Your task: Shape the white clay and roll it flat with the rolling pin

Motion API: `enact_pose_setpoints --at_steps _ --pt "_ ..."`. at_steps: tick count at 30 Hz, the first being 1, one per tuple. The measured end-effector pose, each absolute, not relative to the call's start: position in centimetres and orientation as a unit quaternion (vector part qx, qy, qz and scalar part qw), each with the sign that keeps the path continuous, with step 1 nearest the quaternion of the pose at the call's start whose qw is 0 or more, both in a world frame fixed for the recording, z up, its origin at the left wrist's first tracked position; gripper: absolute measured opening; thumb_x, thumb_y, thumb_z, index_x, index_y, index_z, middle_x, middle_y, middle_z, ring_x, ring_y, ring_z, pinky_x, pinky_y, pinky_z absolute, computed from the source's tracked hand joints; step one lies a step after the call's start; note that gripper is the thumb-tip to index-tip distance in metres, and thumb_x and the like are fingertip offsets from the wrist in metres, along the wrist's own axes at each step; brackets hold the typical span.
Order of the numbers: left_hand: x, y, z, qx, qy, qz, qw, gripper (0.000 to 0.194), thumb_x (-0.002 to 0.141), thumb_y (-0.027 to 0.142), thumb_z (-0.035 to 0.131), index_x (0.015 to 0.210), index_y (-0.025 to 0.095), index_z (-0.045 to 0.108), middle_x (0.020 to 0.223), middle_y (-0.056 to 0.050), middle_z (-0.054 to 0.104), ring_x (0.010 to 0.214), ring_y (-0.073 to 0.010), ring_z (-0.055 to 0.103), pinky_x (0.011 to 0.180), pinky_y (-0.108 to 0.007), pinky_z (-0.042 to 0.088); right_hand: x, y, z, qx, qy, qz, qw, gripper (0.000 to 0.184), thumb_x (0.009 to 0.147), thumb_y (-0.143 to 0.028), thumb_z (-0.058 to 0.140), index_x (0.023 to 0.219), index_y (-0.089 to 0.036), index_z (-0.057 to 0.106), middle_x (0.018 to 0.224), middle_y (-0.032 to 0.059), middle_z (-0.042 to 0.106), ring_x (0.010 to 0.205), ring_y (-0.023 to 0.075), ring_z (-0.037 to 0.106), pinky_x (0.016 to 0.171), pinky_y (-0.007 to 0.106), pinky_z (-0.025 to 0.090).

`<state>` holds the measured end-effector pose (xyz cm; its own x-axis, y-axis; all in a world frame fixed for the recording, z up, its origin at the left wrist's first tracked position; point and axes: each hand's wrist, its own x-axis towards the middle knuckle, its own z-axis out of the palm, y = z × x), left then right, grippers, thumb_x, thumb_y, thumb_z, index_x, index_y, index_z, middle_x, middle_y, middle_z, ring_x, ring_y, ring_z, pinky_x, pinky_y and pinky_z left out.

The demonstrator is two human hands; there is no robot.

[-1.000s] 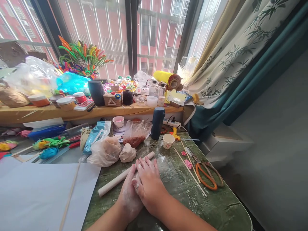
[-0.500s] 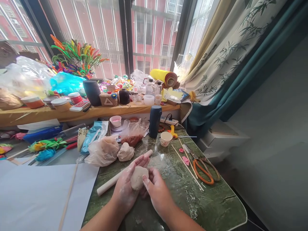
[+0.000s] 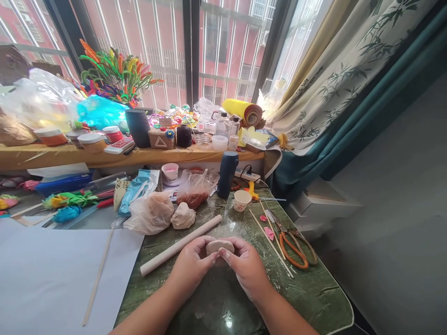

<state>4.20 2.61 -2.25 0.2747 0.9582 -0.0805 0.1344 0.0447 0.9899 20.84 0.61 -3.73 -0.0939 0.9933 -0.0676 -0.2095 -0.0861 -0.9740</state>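
A flattened, pale grey disc of clay (image 3: 220,246) is pinched between both hands above the green table (image 3: 314,298). My left hand (image 3: 196,260) holds its left edge, thumb on the near side and fingers curled behind. On the opposite edge, my right hand (image 3: 247,263) grips it the same way, its thumb close to the left one. White residue dusts the fingers. Just beyond the hands lies a pale rolling pin (image 3: 181,244), slanted on the table. Behind that rests a larger lump of clay (image 3: 183,216).
Scissors (image 3: 295,251) with orange handles and thin wooden sticks (image 3: 272,244) lie to the right. A paper cup (image 3: 242,201) and a dark blue cylinder (image 3: 227,174) stand at the back. White paper (image 3: 52,279) covers the left side, beside a crumpled plastic bag (image 3: 150,214).
The clay has turned from lying on my left palm to being held by its edges in both hands. Both hands have shifted slightly right, and the camera view has moved a little.
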Motion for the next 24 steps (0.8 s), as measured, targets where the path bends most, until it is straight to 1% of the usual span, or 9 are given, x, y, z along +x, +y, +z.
enact_pose_setpoints --at_steps 4,7,10,13,15,17,20,22,24 --pt "3.4 3.1 -2.2 0.626 0.436 0.394 0.512 0.041 0.077 0.033 0.078 0.115 0.021 0.068 0.119 -0.01 0.072 0.104 -0.0281 0.068 0.091 -0.038 0.055 22.1 0.7 -2.5 -0.49 -0.498 0.475 0.535 0.03 0.086 -0.045 0.074 0.102 -0.02 0.073 0.096 0.0075 0.074 0.09 0.0256 0.066 0.082 0.037 0.052" --pt "2.6 3.9 -2.5 0.596 0.455 0.445 0.49 0.032 0.089 0.037 0.065 0.116 0.02 0.065 0.118 -0.011 0.072 0.106 -0.0272 0.069 0.092 -0.04 0.054 22.8 0.7 -2.0 -0.51 -0.56 0.337 0.559 0.018 0.091 -0.037 0.069 0.103 -0.023 0.071 0.103 0.0066 0.072 0.098 0.0242 0.065 0.088 0.036 0.051" --pt "2.1 4.5 -2.9 0.605 0.477 0.446 0.455 0.024 0.092 0.037 0.059 0.107 0.019 0.066 0.106 -0.009 0.074 0.099 -0.0261 0.07 0.09 -0.04 0.055 23.1 0.6 -3.0 -0.507 -0.674 0.29 0.452 0.007 0.09 -0.026 0.067 0.096 -0.025 0.072 0.096 0.004 0.072 0.092 0.0223 0.066 0.085 0.033 0.05" --pt "2.1 4.4 -3.4 0.645 0.477 0.417 0.427 0.018 0.091 0.03 0.059 0.104 0.02 0.068 0.105 -0.008 0.075 0.101 -0.0254 0.07 0.093 -0.041 0.055 23.2 0.7 -4.4 -0.537 -0.718 0.268 0.351 0.009 0.089 -0.022 0.068 0.095 -0.025 0.074 0.093 0.0034 0.074 0.089 0.0231 0.066 0.084 0.034 0.049" --pt "2.3 4.2 -3.8 0.674 0.467 0.39 0.419 0.021 0.089 0.028 0.062 0.108 0.021 0.068 0.111 -0.008 0.075 0.104 -0.0254 0.07 0.096 -0.042 0.055 23.4 0.9 -4.8 -0.556 -0.721 0.263 0.319 0.013 0.086 -0.022 0.071 0.098 -0.025 0.075 0.096 0.0042 0.075 0.093 0.0247 0.066 0.086 0.035 0.048" --pt "2.4 4.0 -4.2 0.699 0.45 0.358 0.425 0.034 0.083 0.025 0.069 0.117 0.022 0.067 0.118 -0.008 0.074 0.108 -0.0262 0.07 0.098 -0.042 0.055 23.6 1.2 -4.8 -0.555 -0.727 0.279 0.295 0.012 0.083 -0.022 0.073 0.095 -0.025 0.075 0.092 0.0038 0.074 0.09 0.025 0.066 0.082 0.034 0.049" --pt "2.6 3.9 -4.5 0.718 0.431 0.334 0.432 0.055 0.076 0.02 0.075 0.129 0.023 0.061 0.126 -0.009 0.072 0.115 -0.0275 0.068 0.099 -0.042 0.055 23.4 1.4 -4.5 -0.551 -0.7 0.318 0.325 0.007 0.084 -0.026 0.071 0.09 -0.024 0.075 0.086 0.0031 0.073 0.084 0.024 0.066 0.076 0.032 0.049" --pt "2.6 3.9 -4.5 0.713 0.435 0.35 0.423 0.054 0.079 0.024 0.074 0.131 0.023 0.059 0.131 -0.01 0.069 0.118 -0.0279 0.066 0.1 -0.042 0.054 23.2 1.4 -4.5 -0.559 -0.648 0.342 0.388 0.014 0.089 -0.032 0.067 0.098 -0.024 0.074 0.092 0.0039 0.073 0.084 0.0232 0.066 0.076 0.032 0.05" --pt "2.5 3.9 -4.2 0.699 0.448 0.369 0.417 0.045 0.085 0.029 0.07 0.128 0.023 0.061 0.132 -0.01 0.068 0.118 -0.0277 0.065 0.1 -0.043 0.054 22.9 1.4 -4.5 -0.56 -0.637 0.334 0.411 0.016 0.09 -0.036 0.067 0.097 -0.024 0.075 0.092 0.0044 0.073 0.085 0.0235 0.065 0.076 0.032 0.049"
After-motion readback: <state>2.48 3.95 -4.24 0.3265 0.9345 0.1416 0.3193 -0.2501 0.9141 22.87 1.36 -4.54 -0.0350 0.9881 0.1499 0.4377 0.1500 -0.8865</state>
